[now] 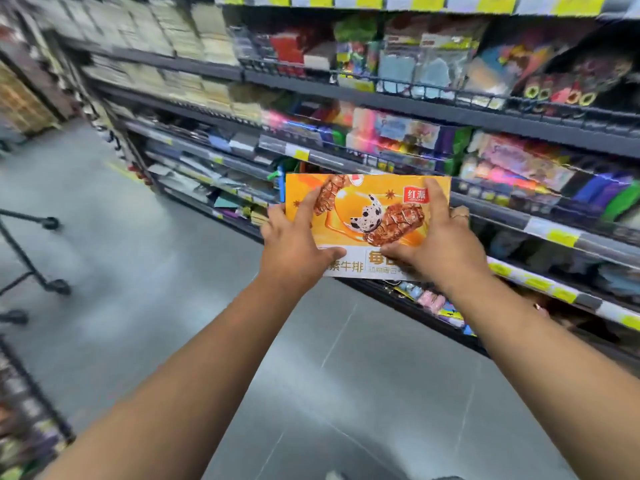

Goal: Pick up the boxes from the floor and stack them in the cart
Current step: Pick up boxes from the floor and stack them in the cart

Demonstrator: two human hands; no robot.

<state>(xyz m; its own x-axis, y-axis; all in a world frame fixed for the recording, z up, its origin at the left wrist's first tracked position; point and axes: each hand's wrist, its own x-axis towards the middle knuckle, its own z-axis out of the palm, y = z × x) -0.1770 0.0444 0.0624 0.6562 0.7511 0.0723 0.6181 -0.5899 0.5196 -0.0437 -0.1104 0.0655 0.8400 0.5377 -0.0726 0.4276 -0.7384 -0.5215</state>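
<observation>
Holding orange box (pixel 367 216) up at chest height, off floor (pixel 173 271), in front of shelves (pixel 415 109)
Left hand (pixel 294 242) clamping left edge, right hand (pixel 440 244) clamping right edge, thumbs pressing lower front
Seeming light, stiff cardboard, glossy so maybe slippery; gripping opposite edges suiting it best
Showing only cart (pixel 34 258) frame and wheels at far left, well apart from box
</observation>
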